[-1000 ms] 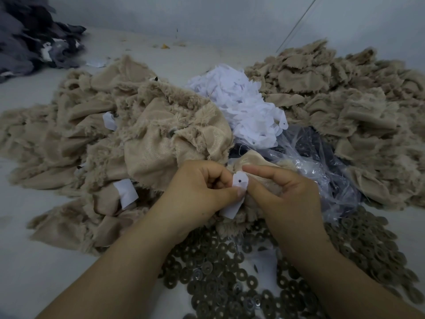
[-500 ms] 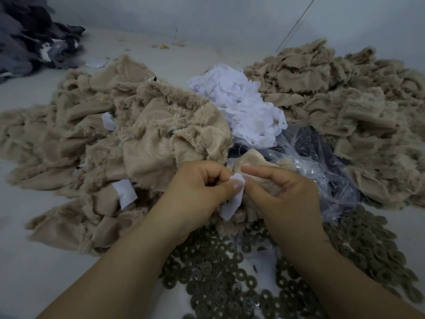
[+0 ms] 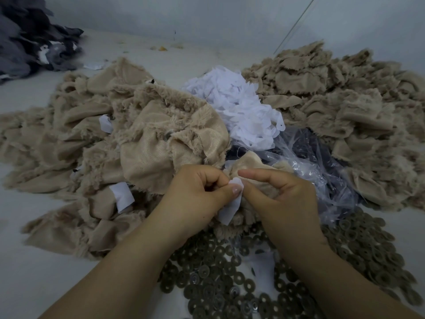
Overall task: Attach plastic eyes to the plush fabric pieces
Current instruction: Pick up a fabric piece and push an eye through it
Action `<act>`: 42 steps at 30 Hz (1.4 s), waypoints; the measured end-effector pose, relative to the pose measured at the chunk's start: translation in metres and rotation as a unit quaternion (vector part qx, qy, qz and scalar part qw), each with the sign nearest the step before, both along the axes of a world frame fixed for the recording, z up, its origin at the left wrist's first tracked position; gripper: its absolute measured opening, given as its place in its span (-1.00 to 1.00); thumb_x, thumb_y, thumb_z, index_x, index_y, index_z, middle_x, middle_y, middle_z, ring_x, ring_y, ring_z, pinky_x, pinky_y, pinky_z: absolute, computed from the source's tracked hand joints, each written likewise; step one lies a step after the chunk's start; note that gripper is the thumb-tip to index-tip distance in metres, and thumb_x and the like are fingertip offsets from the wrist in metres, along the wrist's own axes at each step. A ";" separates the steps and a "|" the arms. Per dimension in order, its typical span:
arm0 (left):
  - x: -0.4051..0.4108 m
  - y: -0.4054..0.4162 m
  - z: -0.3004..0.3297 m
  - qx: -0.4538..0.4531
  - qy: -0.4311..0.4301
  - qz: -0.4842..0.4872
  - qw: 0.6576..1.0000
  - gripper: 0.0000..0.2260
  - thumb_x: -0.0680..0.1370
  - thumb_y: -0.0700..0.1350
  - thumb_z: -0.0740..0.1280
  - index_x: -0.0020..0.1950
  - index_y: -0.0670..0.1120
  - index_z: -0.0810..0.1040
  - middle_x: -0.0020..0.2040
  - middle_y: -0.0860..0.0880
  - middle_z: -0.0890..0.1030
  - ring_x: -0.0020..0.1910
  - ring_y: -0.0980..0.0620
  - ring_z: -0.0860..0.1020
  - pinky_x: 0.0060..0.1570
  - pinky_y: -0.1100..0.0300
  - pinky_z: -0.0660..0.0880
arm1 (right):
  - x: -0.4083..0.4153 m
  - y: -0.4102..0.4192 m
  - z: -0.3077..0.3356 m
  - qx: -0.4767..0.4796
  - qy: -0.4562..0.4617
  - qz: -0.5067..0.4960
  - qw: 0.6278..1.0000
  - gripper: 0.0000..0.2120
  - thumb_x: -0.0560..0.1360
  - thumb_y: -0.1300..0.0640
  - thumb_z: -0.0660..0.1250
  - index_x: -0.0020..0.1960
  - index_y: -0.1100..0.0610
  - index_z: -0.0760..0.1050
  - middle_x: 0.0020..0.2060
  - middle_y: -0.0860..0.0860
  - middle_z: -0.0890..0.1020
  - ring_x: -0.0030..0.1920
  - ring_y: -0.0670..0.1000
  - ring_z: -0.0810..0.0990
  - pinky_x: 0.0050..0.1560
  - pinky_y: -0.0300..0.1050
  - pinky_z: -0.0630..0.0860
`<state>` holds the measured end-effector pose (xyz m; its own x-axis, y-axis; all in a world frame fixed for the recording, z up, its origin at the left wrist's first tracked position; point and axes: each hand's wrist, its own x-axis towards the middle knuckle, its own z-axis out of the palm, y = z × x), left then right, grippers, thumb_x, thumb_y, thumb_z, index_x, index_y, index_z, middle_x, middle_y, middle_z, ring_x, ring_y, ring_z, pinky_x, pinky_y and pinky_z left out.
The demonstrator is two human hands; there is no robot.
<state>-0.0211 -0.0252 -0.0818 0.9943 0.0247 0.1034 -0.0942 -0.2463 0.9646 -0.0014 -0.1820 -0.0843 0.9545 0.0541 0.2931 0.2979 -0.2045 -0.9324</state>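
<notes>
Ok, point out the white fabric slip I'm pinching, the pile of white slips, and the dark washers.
white fabric slip point(image 3: 230, 209): head view, on its lower hanging end.
pile of white slips point(image 3: 239, 111): head view, middle of the heap.
dark washers point(image 3: 218, 277): head view, near the middle of the spread.

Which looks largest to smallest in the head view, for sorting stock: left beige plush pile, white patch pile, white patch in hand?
1. Left beige plush pile
2. White patch pile
3. White patch in hand, despite being nearest the camera

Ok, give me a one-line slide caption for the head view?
Both hands, left hand and right hand, pinch a white patch against a tan plush piece above scattered washers.
</notes>
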 end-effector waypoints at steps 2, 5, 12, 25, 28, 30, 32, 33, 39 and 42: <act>0.000 -0.001 0.000 0.012 -0.010 0.006 1.000 -0.78 0.53 -0.05 0.43 -0.30 -0.09 0.66 -0.40 -0.15 0.62 -0.40 -0.11 0.54 -0.35 0.03 0.51 | 0.000 0.000 0.001 -0.002 -0.002 0.003 1.000 -0.84 0.38 0.18 0.57 -0.14 -0.06 0.69 -0.27 -0.33 0.69 -0.21 -0.37 0.64 -0.24 -0.56 0.46; -0.001 -0.002 0.002 0.023 -0.026 0.017 0.999 -0.79 0.53 -0.07 0.43 -0.28 -0.12 0.65 -0.37 -0.20 0.61 -0.37 -0.21 0.56 -0.32 -0.07 0.55 | -0.002 0.001 0.002 0.027 0.009 0.013 1.000 -0.79 0.44 0.25 0.49 -0.17 -0.07 0.68 -0.29 -0.27 0.70 -0.24 -0.33 0.65 -0.26 -0.53 0.48; 0.000 -0.004 0.000 0.046 -0.052 0.050 0.996 -0.81 0.49 -0.11 0.44 -0.30 -0.16 0.62 -0.43 -0.13 0.59 -0.47 0.02 0.50 -0.46 0.17 0.45 | -0.002 0.003 0.005 0.060 0.044 0.029 0.997 -0.97 0.39 0.25 0.54 -0.20 0.15 0.72 -0.33 -0.07 0.73 -0.31 -0.23 0.67 -0.28 -0.47 0.51; -0.002 -0.008 0.000 0.146 -0.277 0.105 0.944 -0.86 0.39 -0.28 0.55 -0.13 -0.09 0.71 -0.23 0.03 0.61 -0.21 0.15 0.56 -0.18 0.40 0.45 | -0.004 0.002 0.012 0.088 0.095 0.013 0.991 -0.88 0.45 0.26 0.50 -0.26 0.15 0.69 -0.34 0.01 0.72 -0.31 -0.09 0.68 -0.29 -0.36 0.57; -0.002 -0.010 -0.001 0.159 -0.265 0.109 0.945 -0.89 0.40 -0.24 0.54 -0.12 -0.07 0.73 -0.24 0.07 0.65 -0.22 0.18 0.59 -0.19 0.41 0.48 | -0.004 0.001 0.013 0.071 0.092 -0.007 0.993 -0.88 0.44 0.23 0.50 -0.27 0.13 0.68 -0.36 0.00 0.71 -0.37 -0.14 0.65 -0.35 -0.38 0.55; -0.002 -0.011 -0.002 0.158 -0.250 0.111 0.949 -0.89 0.40 -0.22 0.54 -0.13 -0.04 0.73 -0.24 0.10 0.66 -0.21 0.20 0.60 -0.19 0.40 0.51 | -0.005 0.002 0.013 0.067 0.092 -0.015 0.993 -0.87 0.44 0.23 0.51 -0.28 0.13 0.68 -0.37 0.02 0.70 -0.40 -0.14 0.62 -0.38 -0.36 0.56; -0.002 -0.011 -0.002 0.127 -0.220 0.108 0.961 -0.87 0.40 -0.23 0.54 -0.14 -0.01 0.72 -0.24 0.12 0.66 -0.22 0.18 0.62 -0.21 0.32 0.56 | -0.005 0.003 0.013 0.070 0.089 -0.020 0.993 -0.85 0.44 0.23 0.51 -0.30 0.11 0.67 -0.39 0.03 0.70 -0.41 -0.13 0.62 -0.39 -0.33 0.58; -0.002 -0.011 -0.003 0.105 -0.199 0.105 0.969 -0.86 0.39 -0.23 0.55 -0.15 0.00 0.72 -0.25 0.10 0.67 -0.24 0.16 0.63 -0.22 0.25 0.59 | -0.005 0.003 0.013 0.068 0.086 -0.022 0.994 -0.84 0.44 0.23 0.51 -0.31 0.10 0.67 -0.39 0.02 0.70 -0.41 -0.13 0.62 -0.39 -0.33 0.58; -0.003 -0.010 -0.001 0.012 -0.147 0.064 0.987 -0.85 0.43 -0.29 0.51 -0.15 -0.04 0.69 -0.24 0.01 0.69 -0.25 0.04 0.67 -0.23 0.00 0.64 | -0.003 0.001 0.013 0.049 0.073 -0.040 0.995 -0.83 0.43 0.21 0.52 -0.33 0.08 0.67 -0.39 0.06 0.68 -0.36 0.07 0.63 -0.39 -0.26 0.56; -0.003 -0.011 -0.001 -0.014 -0.136 0.061 0.989 -0.84 0.45 -0.32 0.49 -0.17 -0.05 0.68 -0.26 -0.03 0.69 -0.27 -0.03 0.67 -0.26 -0.06 0.63 | -0.003 0.001 0.012 0.057 0.084 -0.037 0.994 -0.83 0.42 0.20 0.52 -0.34 0.08 0.68 -0.39 0.07 0.69 -0.34 0.12 0.64 -0.35 -0.17 0.60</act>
